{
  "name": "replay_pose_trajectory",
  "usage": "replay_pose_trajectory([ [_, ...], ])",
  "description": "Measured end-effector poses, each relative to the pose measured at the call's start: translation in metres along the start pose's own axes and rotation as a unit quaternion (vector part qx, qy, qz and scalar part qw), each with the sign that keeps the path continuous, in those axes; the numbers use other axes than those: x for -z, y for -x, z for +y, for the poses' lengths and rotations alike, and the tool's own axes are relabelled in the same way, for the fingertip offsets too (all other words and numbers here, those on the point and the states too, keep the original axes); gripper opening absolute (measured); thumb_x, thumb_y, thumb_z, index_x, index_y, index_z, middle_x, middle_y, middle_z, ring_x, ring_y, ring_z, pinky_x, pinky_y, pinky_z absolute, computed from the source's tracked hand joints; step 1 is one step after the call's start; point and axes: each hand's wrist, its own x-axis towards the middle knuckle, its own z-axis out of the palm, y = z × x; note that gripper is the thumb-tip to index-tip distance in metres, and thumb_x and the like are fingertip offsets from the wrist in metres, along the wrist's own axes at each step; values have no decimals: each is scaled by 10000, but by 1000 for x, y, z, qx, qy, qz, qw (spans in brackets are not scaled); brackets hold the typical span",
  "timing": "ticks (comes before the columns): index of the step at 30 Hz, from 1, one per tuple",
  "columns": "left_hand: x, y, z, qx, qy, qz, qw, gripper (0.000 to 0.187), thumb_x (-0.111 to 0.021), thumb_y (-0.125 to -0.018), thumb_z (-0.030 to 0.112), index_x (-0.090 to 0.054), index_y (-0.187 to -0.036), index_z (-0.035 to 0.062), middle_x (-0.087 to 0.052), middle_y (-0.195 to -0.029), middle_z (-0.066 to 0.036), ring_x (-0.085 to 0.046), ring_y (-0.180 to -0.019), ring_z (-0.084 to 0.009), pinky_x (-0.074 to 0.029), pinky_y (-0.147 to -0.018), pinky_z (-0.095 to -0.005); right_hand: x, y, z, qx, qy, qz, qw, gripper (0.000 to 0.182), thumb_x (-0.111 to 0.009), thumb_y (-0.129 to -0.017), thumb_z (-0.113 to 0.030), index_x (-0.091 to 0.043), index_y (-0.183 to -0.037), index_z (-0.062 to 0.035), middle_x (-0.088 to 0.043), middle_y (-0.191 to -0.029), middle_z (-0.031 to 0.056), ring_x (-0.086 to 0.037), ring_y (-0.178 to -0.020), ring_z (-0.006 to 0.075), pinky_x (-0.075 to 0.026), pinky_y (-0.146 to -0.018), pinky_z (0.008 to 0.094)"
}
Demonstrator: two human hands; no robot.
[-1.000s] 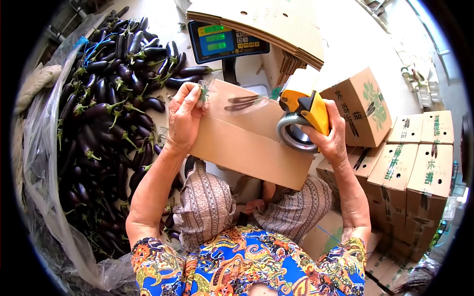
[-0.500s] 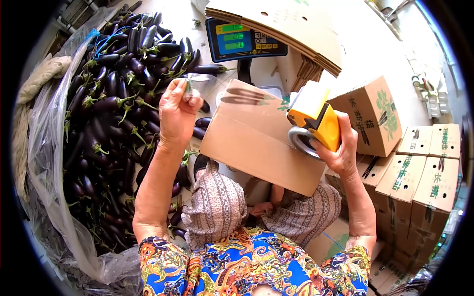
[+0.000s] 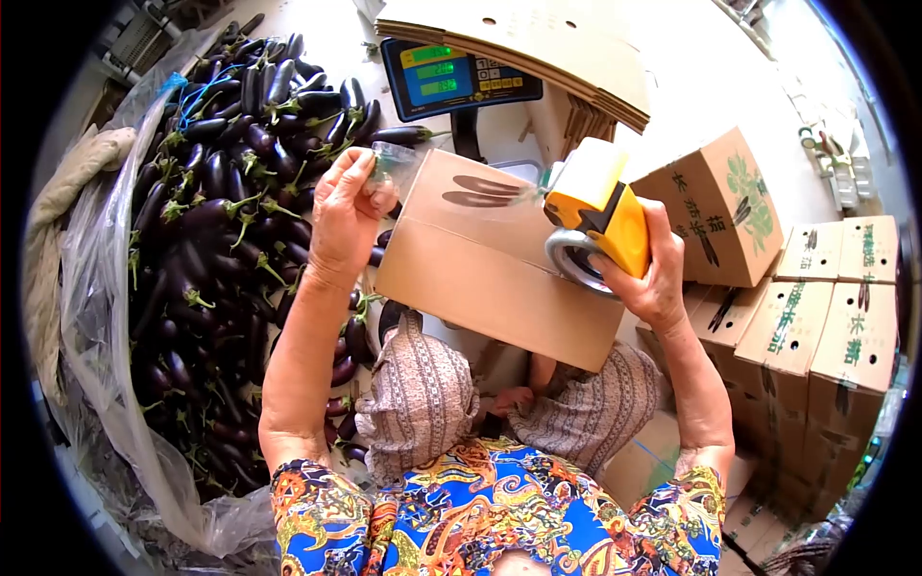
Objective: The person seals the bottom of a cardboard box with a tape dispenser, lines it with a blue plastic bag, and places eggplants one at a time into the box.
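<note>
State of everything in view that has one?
Left hand: pinching clear film
Right hand: gripping tape dispenser
Tape dispenser: roll fitted
Carton between hands: sealed or not, can't tell
Scale display: lit green
Flat cartons: stacked
Box beyond right hand: set up
Boxes at right: tops closed
Eggplants: loose, heaped
Plastic sheet: crumpled

One tape dispenser [image 3: 626,230], one scale [image 3: 463,94], eggplants [image 3: 216,175] (dozens, past counting).

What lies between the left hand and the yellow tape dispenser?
The head view shows the brown carton with its dark print between the left hand and the yellow tape dispenser; a bit of clear film shows at that hand.
</note>
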Motion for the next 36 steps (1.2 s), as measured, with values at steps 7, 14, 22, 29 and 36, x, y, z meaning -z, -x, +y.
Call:
replay_pose_trajectory([
  [7, 47, 1, 45, -22, -14, -18, 1000, 86, -537, -976, 119, -548, -919, 56, -461, -702, 32, -362, -584, -71, -287, -527, -215, -1, -3, -5, 30, 3, -27, 999, 525, -781, -692, -167, -531, -1133, -30, -674, -921, 150, -709, -802, 260, -567, -731, 336],
  [14, 102, 7, 23, 59, -74, 41, 995, 126, -560, -969, 114, -568, -849, 78, -495, -695, 52, -426, -559, -44, -330, -506, -197, -8, -9, -17, 129, 89, -118, 980, 544, -773, -615, -167, -545, -1084, -14, -650, -962, 182, -675, -831, 353, -556, -757, 365],
  [22, 117, -13, -29, 139, -94, 43, 985, 116, -596, -945, 143, -587, -845, 84, -459, -640, 60, -401, -508, -49, -311, -470, -198, -8, -12, -20, 109, 113, -138, 978, 536, -756, -614, -168, -535, -1075, -7, -646, -975, 179, -674, -814, 340, -557, -745, 368],
  [29, 110, -13, -58, 160, -197, 48, 966, 146, -593, -928, 167, -572, -808, 86, -458, -631, 50, -407, -512, -56, -314, -468, -207, -10, -13, -23, 107, 124, -135, 977, 536, -757, -609, -171, -549, -1074, -5, -631, -924, 176, -662, -753, 334, -544, -708, 360],
  [36, 89, -8, -88, 85, -427, -6, 900, 249, -596, -904, 220, -630, -906, -26, -607, -740, -82, -556, -733, -153, -485, -721, -331, -12, -12, -23, 117, 128, -125, 977, 541, -768, -607, -179, -551, -1074, -12, -635, -904, 173, -658, -725, 325, -542, -682, 351],
])
